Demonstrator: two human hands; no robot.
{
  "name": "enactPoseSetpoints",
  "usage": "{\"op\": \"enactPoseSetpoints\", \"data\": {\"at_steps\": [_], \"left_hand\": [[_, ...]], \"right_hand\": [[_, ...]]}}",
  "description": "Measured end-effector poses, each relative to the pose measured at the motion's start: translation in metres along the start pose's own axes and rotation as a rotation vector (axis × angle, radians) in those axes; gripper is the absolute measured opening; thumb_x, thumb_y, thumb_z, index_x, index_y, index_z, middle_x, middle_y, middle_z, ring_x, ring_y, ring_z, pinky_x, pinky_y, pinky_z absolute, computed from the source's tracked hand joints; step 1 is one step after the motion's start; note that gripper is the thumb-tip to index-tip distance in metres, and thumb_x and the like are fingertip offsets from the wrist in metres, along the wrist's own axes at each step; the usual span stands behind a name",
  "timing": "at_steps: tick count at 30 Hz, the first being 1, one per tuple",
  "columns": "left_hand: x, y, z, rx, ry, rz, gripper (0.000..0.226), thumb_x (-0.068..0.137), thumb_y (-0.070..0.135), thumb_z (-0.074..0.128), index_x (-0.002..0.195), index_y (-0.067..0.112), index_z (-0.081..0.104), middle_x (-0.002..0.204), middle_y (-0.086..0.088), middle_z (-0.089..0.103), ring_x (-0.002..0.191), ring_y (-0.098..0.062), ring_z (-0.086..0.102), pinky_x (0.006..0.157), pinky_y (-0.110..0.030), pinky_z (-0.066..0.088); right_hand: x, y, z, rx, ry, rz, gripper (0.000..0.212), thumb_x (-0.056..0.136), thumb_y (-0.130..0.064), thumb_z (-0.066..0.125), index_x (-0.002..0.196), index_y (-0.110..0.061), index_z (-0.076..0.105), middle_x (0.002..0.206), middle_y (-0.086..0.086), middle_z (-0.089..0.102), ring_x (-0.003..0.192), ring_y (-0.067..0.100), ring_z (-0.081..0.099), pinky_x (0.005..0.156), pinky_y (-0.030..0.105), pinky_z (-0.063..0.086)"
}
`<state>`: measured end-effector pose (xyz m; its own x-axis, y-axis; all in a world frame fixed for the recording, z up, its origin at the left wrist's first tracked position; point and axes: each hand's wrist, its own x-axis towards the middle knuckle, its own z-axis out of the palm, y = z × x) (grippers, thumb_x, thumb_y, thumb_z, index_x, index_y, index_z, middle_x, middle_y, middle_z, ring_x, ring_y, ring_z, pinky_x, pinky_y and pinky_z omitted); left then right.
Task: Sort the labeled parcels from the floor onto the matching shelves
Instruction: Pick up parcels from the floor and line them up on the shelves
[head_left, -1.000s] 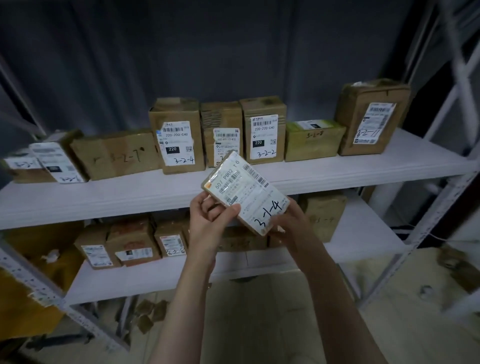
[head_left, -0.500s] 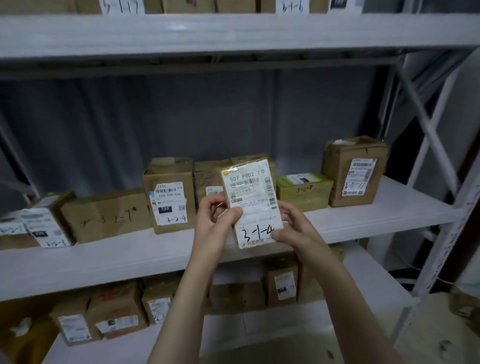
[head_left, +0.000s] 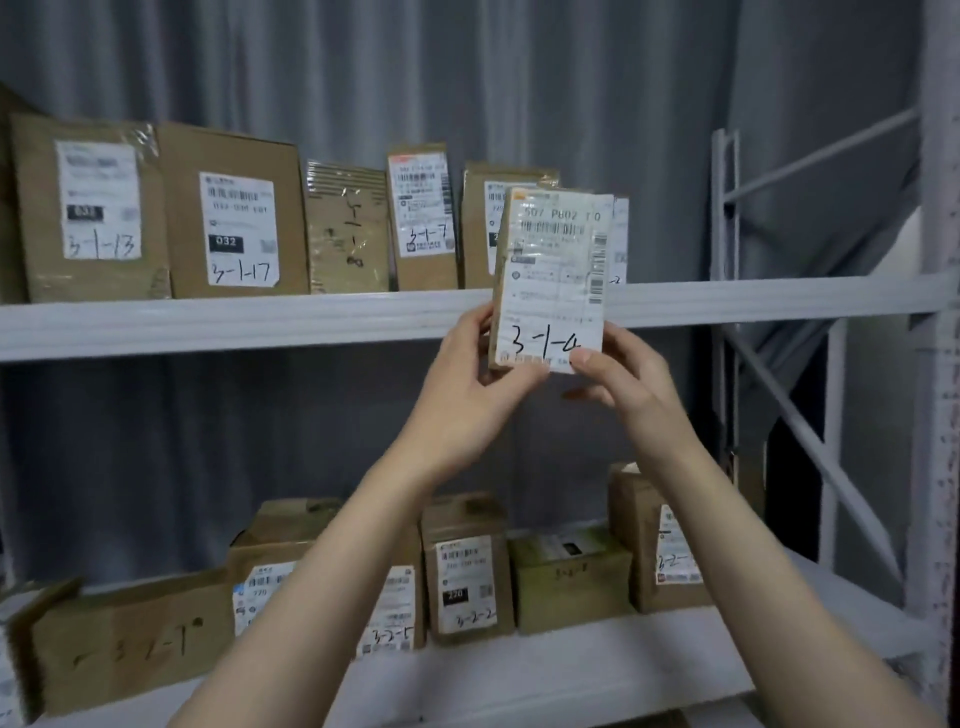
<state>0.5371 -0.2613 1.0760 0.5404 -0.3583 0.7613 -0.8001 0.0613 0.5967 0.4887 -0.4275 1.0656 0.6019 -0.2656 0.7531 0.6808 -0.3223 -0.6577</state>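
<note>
The parcel (head_left: 556, 270) is held upright, right of centre in the frame, with "3-1-4" handwritten at the foot of its label. It is gripped at the bottom from both sides. The left hand (head_left: 483, 384) is curled round the lower left edge, and the right hand (head_left: 618, 384) pinches the lower right corner, thumb pressed on the label and fingers tucked behind.

The parcel is not yet set down. Its lower part is seen in front of the rim of the upper shelf (head_left: 260, 322), and its top covers the last boxes at the right end of that row.

A good deal of sorting appears to be done. Along the upper shelf a row of boxes is lined up, among them ones marked 3-1-13 (head_left: 88, 208), 3-1-17 (head_left: 236, 218) and 3-1-7 (head_left: 423, 218). Across the bottom of the frame, the lower shelf (head_left: 571, 670) is stocked with boxes marked 3-2-2 (head_left: 465, 571) and 3-2-5 (head_left: 395, 608).

So the upper level is judged to be the match for this one, and a bare stretch of board is visible at middle right, past the end of the row. What is left for this parcel is the placing itself. The floor is not in view, so how many parcels remain cannot be told.
</note>
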Motion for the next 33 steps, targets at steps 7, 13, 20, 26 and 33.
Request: {"op": "enactPoseSetpoints", "data": {"at_steps": [7, 13, 20, 26, 33], "left_hand": [[0.072, 0.030, 0.023, 0.227, -0.095, 0.196, 0.042, 0.090, 0.024, 0.066, 0.128, 0.031, 0.051, 0.113, 0.027, 0.061, 0.097, 0.020, 0.056, 0.077, 0.003, 0.039], [0.140, 0.028, 0.058, 0.502, -0.118, 0.238, 0.048, 0.089, 0.043, 0.064, 0.132, 0.025, 0.052, 0.124, 0.013, 0.061, 0.112, -0.011, 0.056, 0.090, -0.029, 0.045], [0.207, 0.008, 0.103, 0.866, -0.165, 0.152, 0.045, 0.089, 0.050, 0.056, 0.122, 0.021, 0.060, 0.126, -0.003, 0.063, 0.113, -0.025, 0.056, 0.095, -0.042, 0.048], [0.240, -0.001, 0.123, 0.886, -0.162, 0.083, 0.024, 0.092, 0.038, 0.055, 0.093, 0.016, 0.066, 0.104, -0.006, 0.069, 0.097, -0.026, 0.060, 0.087, -0.040, 0.052], [0.249, -0.013, 0.124, 0.761, -0.202, 0.030, 0.022, 0.090, 0.023, 0.058, 0.092, 0.007, 0.072, 0.094, -0.007, 0.070, 0.094, -0.024, 0.060, 0.083, -0.033, 0.050]], "right_hand": [[0.061, -0.012, -0.044, -0.128, 0.130, -0.096, 0.082, 0.061, -0.044, 0.075, 0.132, -0.010, 0.053, 0.116, -0.004, 0.068, 0.099, 0.006, 0.069, 0.077, 0.028, 0.057], [0.108, -0.014, -0.089, -0.339, 0.243, -0.129, 0.076, 0.063, -0.040, 0.078, 0.129, -0.018, 0.046, 0.111, -0.013, 0.060, 0.102, 0.009, 0.063, 0.094, 0.032, 0.053], [0.172, -0.009, -0.158, -0.640, 0.292, 0.140, 0.076, 0.075, -0.042, 0.075, 0.130, -0.009, 0.036, 0.121, 0.000, 0.056, 0.106, 0.018, 0.055, 0.086, 0.035, 0.046], [0.214, -0.004, -0.184, -0.738, 0.228, 0.308, 0.094, 0.081, -0.030, 0.071, 0.148, 0.005, 0.015, 0.135, 0.008, 0.051, 0.110, 0.020, 0.050, 0.083, 0.031, 0.040], [0.242, 0.011, -0.186, -0.736, 0.039, 0.463, 0.052, 0.072, -0.017, 0.070, 0.120, -0.007, 0.055, 0.102, 0.006, 0.060, 0.089, 0.021, 0.058, 0.066, 0.028, 0.046]]}}
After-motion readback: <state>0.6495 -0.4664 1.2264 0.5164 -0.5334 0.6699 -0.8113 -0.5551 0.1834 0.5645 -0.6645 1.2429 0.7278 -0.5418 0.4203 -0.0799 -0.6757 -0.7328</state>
